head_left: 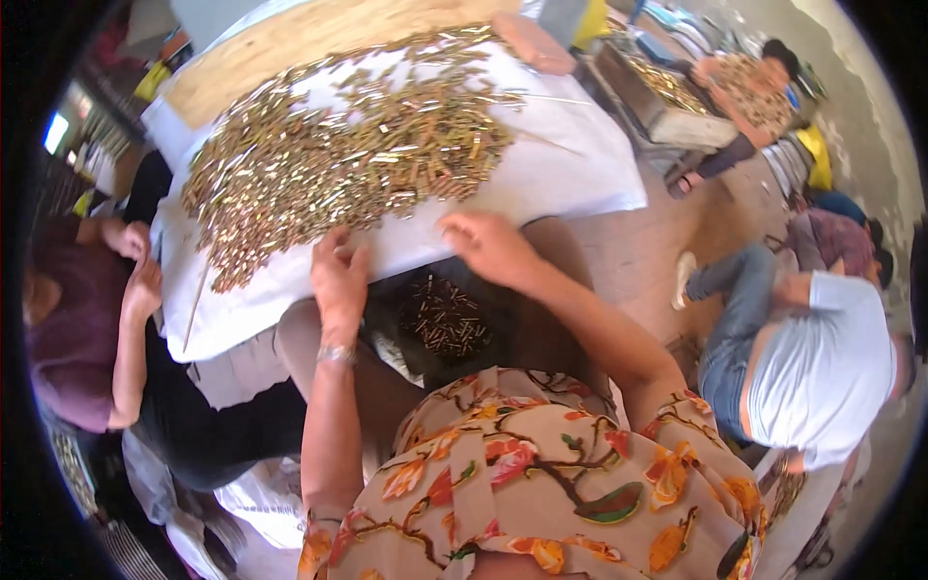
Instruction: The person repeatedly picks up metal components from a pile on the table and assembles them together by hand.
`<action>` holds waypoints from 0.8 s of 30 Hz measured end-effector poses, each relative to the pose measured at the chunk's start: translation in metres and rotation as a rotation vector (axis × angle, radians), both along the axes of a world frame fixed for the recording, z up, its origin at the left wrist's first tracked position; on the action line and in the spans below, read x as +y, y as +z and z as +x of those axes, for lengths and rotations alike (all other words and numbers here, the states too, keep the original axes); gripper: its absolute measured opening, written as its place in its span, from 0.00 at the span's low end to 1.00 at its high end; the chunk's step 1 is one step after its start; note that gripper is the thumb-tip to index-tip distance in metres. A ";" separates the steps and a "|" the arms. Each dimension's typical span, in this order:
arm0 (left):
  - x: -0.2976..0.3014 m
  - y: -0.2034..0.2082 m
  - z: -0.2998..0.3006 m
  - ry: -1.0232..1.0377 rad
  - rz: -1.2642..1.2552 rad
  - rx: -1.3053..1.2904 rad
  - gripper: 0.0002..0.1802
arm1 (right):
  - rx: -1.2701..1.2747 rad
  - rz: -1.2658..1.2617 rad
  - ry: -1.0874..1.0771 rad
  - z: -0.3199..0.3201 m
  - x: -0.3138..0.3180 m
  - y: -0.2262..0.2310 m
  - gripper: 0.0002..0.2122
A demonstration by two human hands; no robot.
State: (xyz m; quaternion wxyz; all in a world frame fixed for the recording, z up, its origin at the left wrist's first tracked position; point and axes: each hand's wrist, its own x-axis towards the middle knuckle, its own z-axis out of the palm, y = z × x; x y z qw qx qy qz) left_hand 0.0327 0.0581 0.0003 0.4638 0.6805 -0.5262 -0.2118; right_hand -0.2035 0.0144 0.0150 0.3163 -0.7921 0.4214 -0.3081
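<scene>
So I'm sitting at a big table covered in a white sheet [580, 179], which is taking up most of the space ahead of me, and my flowery top [541, 454] is filling the bottom of the view. A wide pile of small brassy metal pieces [358, 145] is spreading over the sheet, its near edge lying just beyond my hands. A person in a pale shirt [822, 358] is sitting off to my right, and one in a purple top [77, 338] is sitting at my left with both hands raised. Something dark [396, 295] is sitting between my knees, can't tell if it's a bowl or cloth, and more little pieces are lying scattered on it. A pinkish block [534, 43] is resting at the pile's far right corner. My left hand [340, 275] is hanging at the pile's near edge, fingers curling in, thumb close to them; can't tell if it's pinching anything. My right hand [488, 246] is hovering by the table's front edge, fingers loosely bending, too blurry to tell how far they're opening or whether they're holding a piece.
</scene>
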 end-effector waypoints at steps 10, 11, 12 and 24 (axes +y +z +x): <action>-0.009 -0.002 -0.005 -0.041 -0.125 -0.267 0.07 | 0.333 -0.688 0.167 0.074 -0.087 0.008 0.12; -0.007 -0.001 -0.006 -0.028 -0.115 -0.268 0.07 | 0.407 -0.714 0.218 0.075 -0.087 0.004 0.11; -0.005 -0.001 -0.005 -0.028 -0.100 -0.197 0.07 | 0.421 -0.718 0.241 0.074 -0.086 0.004 0.10; -0.005 0.007 -0.014 0.011 -0.125 -0.421 0.06 | -0.086 -0.163 0.069 0.041 -0.028 0.007 0.08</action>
